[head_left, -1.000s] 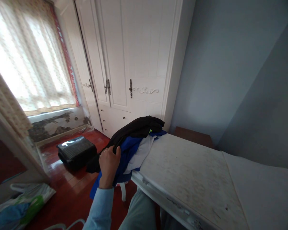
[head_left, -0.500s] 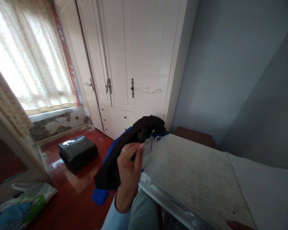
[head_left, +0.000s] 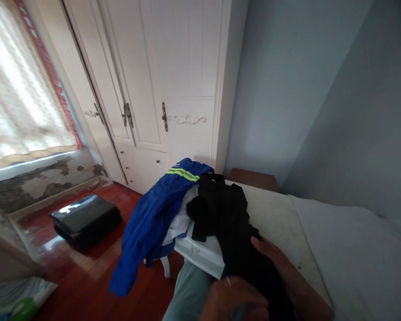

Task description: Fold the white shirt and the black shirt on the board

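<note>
A black garment (head_left: 232, 214) is spread over the near left corner of the white table (head_left: 270, 209), its lower end reaching toward me. My left hand (head_left: 235, 298), with a ring, is at the bottom edge, blurred, its fingers curled at the black cloth. From the right, my right hand (head_left: 280, 263) grips the garment's side, a fingertip showing at its edge while other fingers are hidden. Beside it, a blue jacket (head_left: 153, 214) with a yellow-green reflective stripe hangs over the table's left end. Pale grey cloth (head_left: 180, 223) shows between the two.
A white wardrobe (head_left: 187, 67) stands behind the table. On the red floor (head_left: 96, 276) lies a black case-like box (head_left: 87, 218); plastic bags (head_left: 23, 298) are at lower left. A brown wooden piece (head_left: 254, 178) stands against the wall.
The black garment has moved off the blue jacket to the right, toward me, uncovering the jacket. My left hand has come down and right; my right hand has reached the garment. The view has turned right.
</note>
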### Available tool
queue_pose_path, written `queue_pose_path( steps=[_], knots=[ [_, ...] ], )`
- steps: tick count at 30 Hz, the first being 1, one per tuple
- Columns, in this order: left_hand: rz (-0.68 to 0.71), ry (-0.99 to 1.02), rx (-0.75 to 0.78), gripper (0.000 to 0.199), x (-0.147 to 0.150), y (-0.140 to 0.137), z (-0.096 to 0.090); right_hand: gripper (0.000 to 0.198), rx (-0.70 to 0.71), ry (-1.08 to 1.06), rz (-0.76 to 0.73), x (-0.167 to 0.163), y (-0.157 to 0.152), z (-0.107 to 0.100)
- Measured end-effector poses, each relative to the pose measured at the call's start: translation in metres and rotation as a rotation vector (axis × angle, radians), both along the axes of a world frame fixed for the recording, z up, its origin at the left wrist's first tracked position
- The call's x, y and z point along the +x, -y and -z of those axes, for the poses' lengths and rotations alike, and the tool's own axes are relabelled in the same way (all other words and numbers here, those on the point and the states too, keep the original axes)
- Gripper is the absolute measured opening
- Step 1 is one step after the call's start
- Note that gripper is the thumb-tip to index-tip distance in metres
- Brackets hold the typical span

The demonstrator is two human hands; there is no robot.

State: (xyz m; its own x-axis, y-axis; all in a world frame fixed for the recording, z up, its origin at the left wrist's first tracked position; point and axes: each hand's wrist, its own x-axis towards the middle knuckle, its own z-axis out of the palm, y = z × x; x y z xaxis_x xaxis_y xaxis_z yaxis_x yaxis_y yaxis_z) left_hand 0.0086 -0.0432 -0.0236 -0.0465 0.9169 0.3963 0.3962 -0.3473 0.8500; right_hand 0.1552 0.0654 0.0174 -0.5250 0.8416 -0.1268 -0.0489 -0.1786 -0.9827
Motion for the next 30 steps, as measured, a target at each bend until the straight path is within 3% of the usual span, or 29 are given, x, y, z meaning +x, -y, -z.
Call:
queue_pose_path(
  steps=[2, 4, 5, 7, 10, 13, 16, 19, 22, 26, 30],
  knots=[
    [-0.269, 0.113, 0.014, 0.037, -0.023, -0.008, -0.001, 0.054, -0.085, -0.020, -0.036, 0.004, 0.004, -0.001],
    [-0.550, 0.223, -0.019, 0.041, -0.045, -0.019, -0.002, 0.059, -0.054, 0.023, -0.167, 0.015, 0.008, 0.001],
    [-0.611, 0.257, -0.046, 0.049, -0.055, -0.025, -0.001, 0.060, -0.023, 0.050, -0.268, 0.022, 0.010, 0.001],
    [-0.564, 0.303, -0.156, 0.068, -0.066, -0.038, 0.003, 0.061, 0.037, 0.094, -0.449, 0.033, 0.013, 0.001],
    [-0.447, 0.184, -0.337, 0.084, -0.063, -0.056, 0.015, 0.061, 0.127, 0.160, -0.542, 0.040, 0.016, -0.002],
    [-0.530, -0.039, -0.295, 0.081, -0.050, -0.065, 0.025, 0.062, 0.242, 0.210, -0.561, 0.039, 0.015, -0.004],
    [-0.642, -0.117, -0.206, 0.072, -0.050, -0.066, 0.026, 0.058, 0.301, 0.237, -0.505, 0.040, 0.007, 0.004],
    [-0.776, -0.169, -0.152, 0.067, -0.063, -0.062, 0.023, 0.051, 0.284, 0.260, -0.362, 0.044, -0.022, 0.018],
    [-0.858, -0.262, -0.137, 0.064, -0.078, -0.061, 0.021, 0.058, 0.377, 0.323, -0.177, 0.041, -0.072, 0.031],
    [-0.844, -0.319, -0.241, 0.061, -0.089, -0.066, 0.026, 0.075, 0.637, 0.575, 0.065, 0.022, -0.145, 0.036],
    [-0.786, -0.300, -0.313, 0.045, -0.096, -0.072, 0.032, 0.065, 0.883, 0.720, -0.047, -0.001, -0.184, 0.035]
  ],
)
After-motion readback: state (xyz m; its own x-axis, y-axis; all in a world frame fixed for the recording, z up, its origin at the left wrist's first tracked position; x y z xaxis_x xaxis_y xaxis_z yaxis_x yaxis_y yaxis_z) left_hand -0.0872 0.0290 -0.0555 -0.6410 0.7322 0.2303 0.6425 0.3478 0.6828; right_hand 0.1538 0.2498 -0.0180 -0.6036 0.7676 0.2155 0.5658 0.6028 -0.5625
